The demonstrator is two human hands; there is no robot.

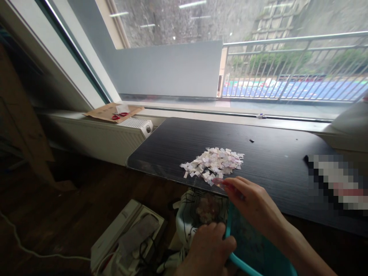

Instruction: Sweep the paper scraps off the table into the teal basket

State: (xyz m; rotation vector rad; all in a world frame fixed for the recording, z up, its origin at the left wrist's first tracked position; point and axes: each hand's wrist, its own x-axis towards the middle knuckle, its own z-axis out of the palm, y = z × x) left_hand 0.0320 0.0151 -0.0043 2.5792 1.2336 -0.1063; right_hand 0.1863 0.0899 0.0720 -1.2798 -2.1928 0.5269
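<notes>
A heap of small white and pink paper scraps (214, 164) lies near the front edge of a dark table (276, 157). My right hand (247, 199) reaches to the near edge of the heap, fingers pinched on a pinkish scrap. Below the table edge my left hand (211, 249) grips the rim of a teal bin (253, 249). A white bag with black markings (189, 218) sits under the table edge, with scraps inside it.
A white radiator (115, 138) stands at the left with a brown envelope and red scissors (119, 115) on top. A white box with cables (129, 237) lies on the floor. A pixelated object (336, 180) lies on the table at right. A window with railing is behind.
</notes>
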